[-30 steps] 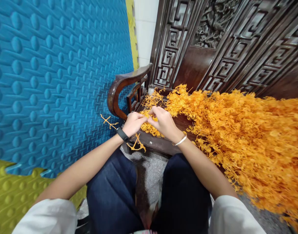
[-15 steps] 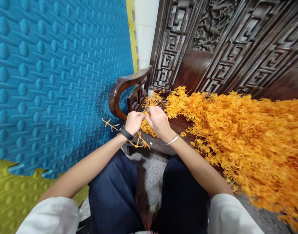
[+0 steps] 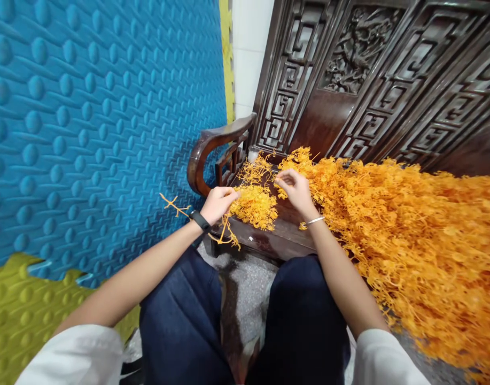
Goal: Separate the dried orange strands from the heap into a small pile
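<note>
My left hand (image 3: 219, 205) is closed in a pinch on a branched orange plastic stem (image 3: 225, 233), whose bare forked ends stick out below and left of the wrist. Just past its fingertips lies a small heap of curly orange plastic sprigs (image 3: 256, 207) on the dark wooden bench seat (image 3: 282, 238). My right hand (image 3: 296, 191) hovers beyond that heap's right side, thumb and fingers pinched together; what they hold, if anything, is too small to make out. Loose thin orange pieces (image 3: 255, 170) lie behind the small heap.
A large orange pile (image 3: 421, 235) of the same plastic foliage covers the bench to the right. The curved wooden armrest (image 3: 196, 160) rises at the left, with the carved backrest (image 3: 325, 115) behind. Blue foam matting (image 3: 108, 133) spreads out left.
My hands were together over the small heap and have parted. The right hand has moved right, while the left stays near with the stem, uncovering the heap. The view has shifted slightly.
</note>
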The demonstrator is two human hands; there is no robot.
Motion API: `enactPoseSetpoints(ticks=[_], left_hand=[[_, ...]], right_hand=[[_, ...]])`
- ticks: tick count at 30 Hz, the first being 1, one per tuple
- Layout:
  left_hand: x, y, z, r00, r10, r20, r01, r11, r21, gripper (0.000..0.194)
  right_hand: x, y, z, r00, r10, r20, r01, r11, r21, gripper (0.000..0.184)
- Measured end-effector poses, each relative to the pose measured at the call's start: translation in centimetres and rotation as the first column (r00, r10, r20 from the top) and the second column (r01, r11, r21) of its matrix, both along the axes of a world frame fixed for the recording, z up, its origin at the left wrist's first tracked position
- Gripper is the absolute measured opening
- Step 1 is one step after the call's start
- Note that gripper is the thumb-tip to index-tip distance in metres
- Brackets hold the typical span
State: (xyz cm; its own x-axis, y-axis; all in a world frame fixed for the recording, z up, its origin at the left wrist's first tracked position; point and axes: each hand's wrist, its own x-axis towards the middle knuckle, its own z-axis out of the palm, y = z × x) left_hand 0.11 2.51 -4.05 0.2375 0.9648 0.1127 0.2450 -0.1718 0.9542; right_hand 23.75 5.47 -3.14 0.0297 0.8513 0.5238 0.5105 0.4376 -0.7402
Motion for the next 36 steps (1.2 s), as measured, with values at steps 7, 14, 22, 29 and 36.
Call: enactPoseSetpoints(ticks=[7,14,22,29,36], left_hand=[[-0.3,0.9,0.3,0.99,-0.099,0.104,0.109,0.99,-0.094,0.03],[-0.2,0.7,0.4,0.978,-0.204,0.04,0.207,0.975,-0.085,0.019],[-0.2,0.3,1.0,0.967,-0.233,0.099,0.244,0.962,-0.123,0.019],[0.0,0.3,0.6,0.986,-0.152,0.076,0.158,0.984,-0.079,0.024],[0.2,0.4,0.6,0.992,-0.086,0.093,0.089,0.996,-0.026,0.022]], right_hand=[[-2.0,1.1,-3.3,0.979,0.131,0.157,-0.11,0.984,-0.137,0.009],[-3.2,2.4,-5.4,0.965,0.108,0.239,-0.049,0.97,-0.24,0.014],[-3.5,3.0,-5.6,0.976,0.013,0.217,0.042,0.969,-0.244,0.012],[-3.5,3.2,-5.9,0.995,0.002,0.102,0.029,0.954,-0.299,0.014],[-3.5,3.2,-5.7,1.0,-0.023,-0.009,0.018,0.931,-0.364,0.013]])
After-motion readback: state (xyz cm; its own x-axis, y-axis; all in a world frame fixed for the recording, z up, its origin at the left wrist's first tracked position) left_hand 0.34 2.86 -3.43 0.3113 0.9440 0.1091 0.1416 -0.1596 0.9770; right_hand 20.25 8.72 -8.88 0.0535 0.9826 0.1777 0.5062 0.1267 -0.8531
